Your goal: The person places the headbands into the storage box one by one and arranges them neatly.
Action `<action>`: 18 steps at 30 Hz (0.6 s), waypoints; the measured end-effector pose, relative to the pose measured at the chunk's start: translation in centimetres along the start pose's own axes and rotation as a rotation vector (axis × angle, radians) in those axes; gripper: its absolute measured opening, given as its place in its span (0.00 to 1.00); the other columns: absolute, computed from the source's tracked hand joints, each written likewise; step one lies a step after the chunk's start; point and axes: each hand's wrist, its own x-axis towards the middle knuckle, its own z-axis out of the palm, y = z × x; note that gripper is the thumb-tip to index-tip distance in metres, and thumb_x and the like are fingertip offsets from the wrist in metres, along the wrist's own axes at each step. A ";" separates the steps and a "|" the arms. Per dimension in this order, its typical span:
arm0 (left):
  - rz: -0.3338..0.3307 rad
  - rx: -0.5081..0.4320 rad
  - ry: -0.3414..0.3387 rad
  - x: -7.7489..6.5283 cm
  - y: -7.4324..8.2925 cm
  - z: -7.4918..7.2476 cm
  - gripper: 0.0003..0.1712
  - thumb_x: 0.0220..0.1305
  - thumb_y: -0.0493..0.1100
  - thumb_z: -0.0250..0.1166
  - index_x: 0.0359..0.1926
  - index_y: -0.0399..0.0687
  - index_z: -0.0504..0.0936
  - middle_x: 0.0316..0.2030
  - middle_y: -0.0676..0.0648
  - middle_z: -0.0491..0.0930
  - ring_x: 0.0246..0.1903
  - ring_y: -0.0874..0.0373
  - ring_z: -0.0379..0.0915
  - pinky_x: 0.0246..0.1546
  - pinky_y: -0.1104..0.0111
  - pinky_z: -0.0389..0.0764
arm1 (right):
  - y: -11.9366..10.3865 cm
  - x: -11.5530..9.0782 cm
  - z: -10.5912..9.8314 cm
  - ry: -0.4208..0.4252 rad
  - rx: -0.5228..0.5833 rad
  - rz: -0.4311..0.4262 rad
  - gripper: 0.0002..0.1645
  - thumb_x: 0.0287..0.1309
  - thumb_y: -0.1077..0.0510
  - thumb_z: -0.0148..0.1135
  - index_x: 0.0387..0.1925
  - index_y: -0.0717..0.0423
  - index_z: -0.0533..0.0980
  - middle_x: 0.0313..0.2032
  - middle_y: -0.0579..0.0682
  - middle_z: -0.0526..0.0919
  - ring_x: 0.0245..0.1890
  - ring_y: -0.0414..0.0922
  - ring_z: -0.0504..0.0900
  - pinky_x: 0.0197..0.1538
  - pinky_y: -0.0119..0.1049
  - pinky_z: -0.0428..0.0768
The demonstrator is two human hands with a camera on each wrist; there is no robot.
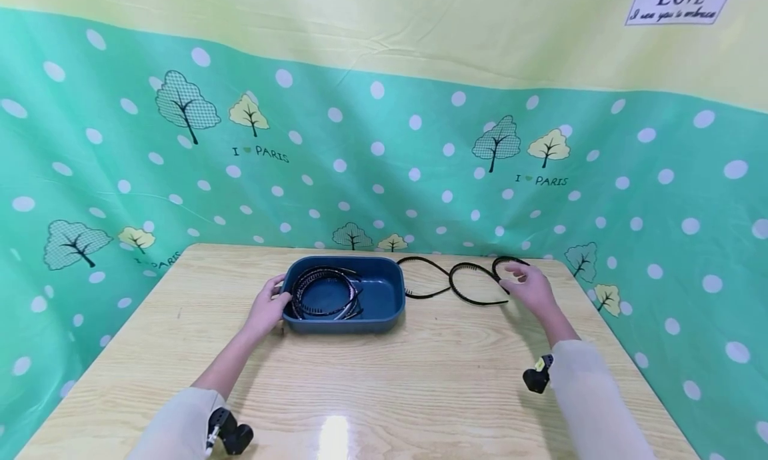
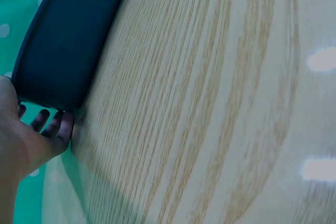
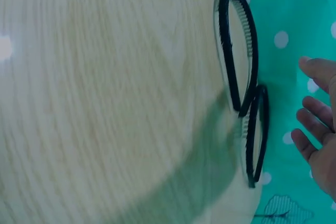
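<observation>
- Three black headbands lie in a row on the table [image 1: 384,387], to the right of the blue box [image 1: 354,327]: the left band [image 1: 425,297] just beside the box wall, then the middle band [image 1: 479,303], then the far-right band [image 1: 506,258], partly hidden in head view by the R hand [image 1: 528,287].
- R hand: thumb and fingers spread apart, fingers slightly bent, no hold on anything; R wrist view shows it apart from the bands.
- L hand [image 1: 268,308] grips the blue box at its left end, thumb at the rim, fingers agst. the outer wall.
- Inside the box, a bundle of headbands [image 1: 300,290] lies in the left half.
- We judge each band v. light, prob. plastic, springy: it keeps its curve, but its two arms can flex.
- The outer side looks smooth, so maybe a bit slippery; the inner teeth give grip, but may catch on a neighbour.
- Best hold, we think: thumb + index at the middle of the bow, b/c pulling one arm outward could snap it.
- Middle and far-right bands overlap in R wrist view; we can't tell if hooked, so lift gently.
- The box looks rigid, prob. light, and could slide w/o a steadying hand.
</observation>
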 end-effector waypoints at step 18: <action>0.002 -0.010 0.002 0.1 0.0 0.0 0.30 0.68 0.38 0.45 0.70 0.44 0.55 0.59 0.31 0.65 0.52 0.41 0.70 0.41 0.68 0.79 | 3.6 -0.8 0.3 -0.006 -0.023 0.047 0.29 0.61 0.55 0.56 0.59 0.69 0.67 0.56 0.72 0.67 0.55 0.65 0.68 0.53 0.56 0.71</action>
